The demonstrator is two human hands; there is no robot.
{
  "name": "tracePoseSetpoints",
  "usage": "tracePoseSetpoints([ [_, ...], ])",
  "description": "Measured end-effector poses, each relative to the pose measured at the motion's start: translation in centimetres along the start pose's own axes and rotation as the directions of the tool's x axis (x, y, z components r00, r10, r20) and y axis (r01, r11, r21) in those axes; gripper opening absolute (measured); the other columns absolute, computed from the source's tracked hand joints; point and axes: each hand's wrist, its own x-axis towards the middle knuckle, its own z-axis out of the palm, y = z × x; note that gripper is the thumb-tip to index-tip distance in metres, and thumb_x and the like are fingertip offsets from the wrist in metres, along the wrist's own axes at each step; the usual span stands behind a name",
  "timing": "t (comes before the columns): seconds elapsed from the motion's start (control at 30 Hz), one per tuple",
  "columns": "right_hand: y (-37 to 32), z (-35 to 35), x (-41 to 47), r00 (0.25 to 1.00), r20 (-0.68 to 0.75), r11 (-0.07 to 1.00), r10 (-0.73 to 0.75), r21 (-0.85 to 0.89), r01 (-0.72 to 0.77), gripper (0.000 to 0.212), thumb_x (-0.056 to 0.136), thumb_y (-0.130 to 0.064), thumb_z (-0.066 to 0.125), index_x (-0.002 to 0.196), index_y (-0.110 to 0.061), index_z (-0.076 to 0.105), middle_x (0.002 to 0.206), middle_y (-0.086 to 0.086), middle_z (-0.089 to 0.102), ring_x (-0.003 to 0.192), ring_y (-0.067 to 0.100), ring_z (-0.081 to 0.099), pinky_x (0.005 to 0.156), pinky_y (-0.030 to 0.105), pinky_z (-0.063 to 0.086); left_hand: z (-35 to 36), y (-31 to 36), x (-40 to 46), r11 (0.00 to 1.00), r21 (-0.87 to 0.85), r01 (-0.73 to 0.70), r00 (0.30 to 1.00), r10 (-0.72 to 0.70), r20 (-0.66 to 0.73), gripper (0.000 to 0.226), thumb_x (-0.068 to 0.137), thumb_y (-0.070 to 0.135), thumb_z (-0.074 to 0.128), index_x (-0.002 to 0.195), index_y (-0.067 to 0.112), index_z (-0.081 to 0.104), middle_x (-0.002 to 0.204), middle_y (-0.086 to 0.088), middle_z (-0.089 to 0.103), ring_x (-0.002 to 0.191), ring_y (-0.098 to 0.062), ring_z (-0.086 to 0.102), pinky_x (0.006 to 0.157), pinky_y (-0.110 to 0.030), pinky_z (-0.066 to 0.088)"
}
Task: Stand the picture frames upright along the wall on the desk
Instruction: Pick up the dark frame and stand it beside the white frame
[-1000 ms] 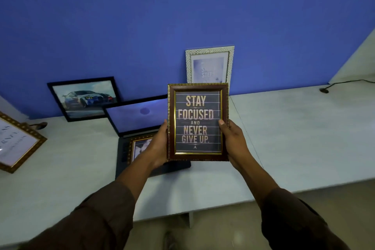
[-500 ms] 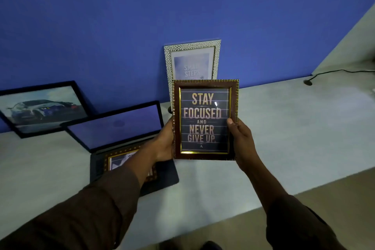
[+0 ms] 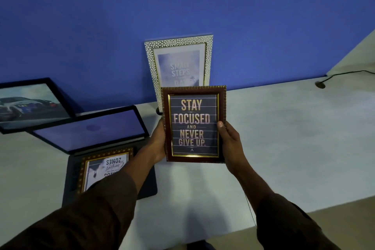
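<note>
A brown and gold frame (image 3: 193, 124) reading "Stay focused and never give up" is held upright in the air over the desk (image 3: 294, 138). My left hand (image 3: 157, 144) grips its left edge and my right hand (image 3: 231, 144) grips its right edge. Behind it a white pebbled frame (image 3: 179, 61) leans upright against the blue wall. A black frame with a car picture (image 3: 30, 103) leans on the wall at the far left. Another gold-edged frame (image 3: 105, 166) lies flat on the laptop's keyboard, partly hidden by my left sleeve.
An open laptop (image 3: 89, 130) sits left of centre with its screen tilted back. A black cable (image 3: 345, 73) ends at a hole in the desk at the far right. A pale side wall meets the desk there. The desk's front edge runs below my forearms.
The view has swung right and closer, so the car frame slid to the left edge. The held frame has moved right and toward the wall, now overlapping the white frame's lower part.
</note>
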Motion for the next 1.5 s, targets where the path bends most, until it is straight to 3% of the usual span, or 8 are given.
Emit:
tracePoseSetpoints([
  [0.13, 1.0, -1.0, 1.5, 0.995, 0.099, 0.999, 0.027, -0.042, -0.023, 0.035, 0.108, -0.031, 0.041, 0.138, -0.020, 0.055, 0.128, 0.003, 0.071, 0.114, 0.025, 0.071, 0.089, 0.043, 0.061, -0.2, -0.5, 1.8, 0.990, 0.102, 0.097, 0.973, -0.073, -0.219, 0.052, 0.097, 0.058, 0.041, 0.118, 0.019, 0.069, 0.116, -0.009, 0.077, 0.109, -0.031, 0.070, 0.090, -0.048, 0.052],
  [0.3, 3.0, -2.0, 3.0, 0.977, 0.195, 0.983, 0.089, -0.175, -0.054, 0.037, 0.107, -0.028, 0.045, 0.143, -0.022, 0.050, 0.133, -0.002, 0.067, 0.114, 0.011, 0.070, 0.081, 0.024, 0.060, -0.9, -1.1, 3.5, 0.988, -0.002, 0.154, 0.949, -0.149, -0.278, 0.043, 0.097, 0.046, 0.037, 0.089, 0.018, 0.068, 0.115, -0.016, 0.076, 0.107, -0.033, 0.069, 0.082, -0.045, 0.052],
  [0.53, 4.2, -3.1, 4.8, 0.964, 0.232, 0.917, 0.132, -0.399, -0.029, 0.036, 0.106, -0.033, 0.046, 0.141, -0.026, 0.052, 0.131, -0.007, 0.067, 0.113, 0.008, 0.067, 0.096, 0.029, 0.056, -0.1, -1.3, 5.2, 0.997, -0.033, 0.075, 0.952, -0.081, -0.296, 0.043, 0.103, 0.040, 0.033, 0.114, 0.015, 0.066, 0.117, -0.014, 0.076, 0.092, -0.025, 0.073, 0.067, -0.034, 0.051],
  [0.67, 4.7, -3.7, 5.7, 0.966, 0.214, 0.869, 0.144, -0.495, -0.020, 0.038, 0.106, -0.033, 0.045, 0.143, -0.024, 0.052, 0.137, 0.000, 0.064, 0.120, 0.019, 0.062, 0.099, 0.036, 0.053, -0.1, -1.4, 6.2, 0.996, 0.018, 0.083, 0.951, -0.073, -0.299, 0.043, 0.106, 0.038, 0.030, 0.111, 0.013, 0.065, 0.109, -0.011, 0.078, 0.085, -0.022, 0.074, 0.064, -0.032, 0.051],
  [0.93, 6.0, -4.0, 6.4, 0.963, 0.174, 0.824, 0.207, -0.561, -0.075, 0.035, 0.104, -0.032, 0.051, 0.137, -0.022, 0.056, 0.135, 0.004, 0.064, 0.124, 0.030, 0.061, 0.102, 0.053, 0.053, -0.4, -1.4, 7.7, 0.992, 0.098, 0.085, 0.967, -0.059, -0.249, 0.046, 0.107, 0.045, 0.029, 0.100, 0.019, 0.067, 0.095, -0.004, 0.079, 0.083, -0.020, 0.074, 0.065, -0.030, 0.049],
  [1.07, 6.0, -3.7, 6.7, 0.964, 0.150, 0.792, 0.218, -0.605, -0.085, 0.037, 0.102, -0.031, 0.057, 0.137, -0.021, 0.056, 0.135, 0.005, 0.065, 0.121, 0.028, 0.063, 0.098, 0.044, 0.054, -0.5, -1.6, 8.0, 0.994, 0.102, 0.045, 0.969, -0.019, -0.247, 0.054, 0.101, 0.066, 0.031, 0.103, 0.032, 0.073, 0.096, 0.004, 0.082, 0.084, -0.016, 0.078, 0.074, -0.034, 0.052],
  [1.23, 6.2, -3.8, 6.9, 0.962, 0.143, 0.775, 0.235, -0.624, -0.097, 0.039, 0.099, -0.030, 0.063, 0.137, -0.020, 0.057, 0.134, 0.003, 0.067, 0.110, 0.016, 0.063, 0.090, 0.031, 0.049, -0.7, -2.3, 7.6, 0.994, 0.088, 0.059, 0.960, -0.033, -0.280, 0.054, 0.104, 0.061, 0.024, 0.095, 0.033, 0.069, 0.087, 0.008, 0.076, 0.084, -0.012, 0.069, 0.084, -0.035, 0.044],
  [1.5, 6.1, -3.5, 6.5, 0.966, 0.119, 0.746, 0.231, -0.659, -0.097, 0.037, 0.098, -0.028, 0.065, 0.134, -0.020, 0.058, 0.134, 0.003, 0.067, 0.120, 0.026, 0.064, 0.085, 0.025, 0.046, -0.6, -2.9, 7.2, 0.989, 0.128, 0.071, 0.968, -0.037, -0.250, 0.058, 0.103, 0.063, 0.019, 0.100, 0.035, 0.069, 0.092, 0.009, 0.074, 0.086, -0.009, 0.066, 0.097, -0.038, 0.039],
])
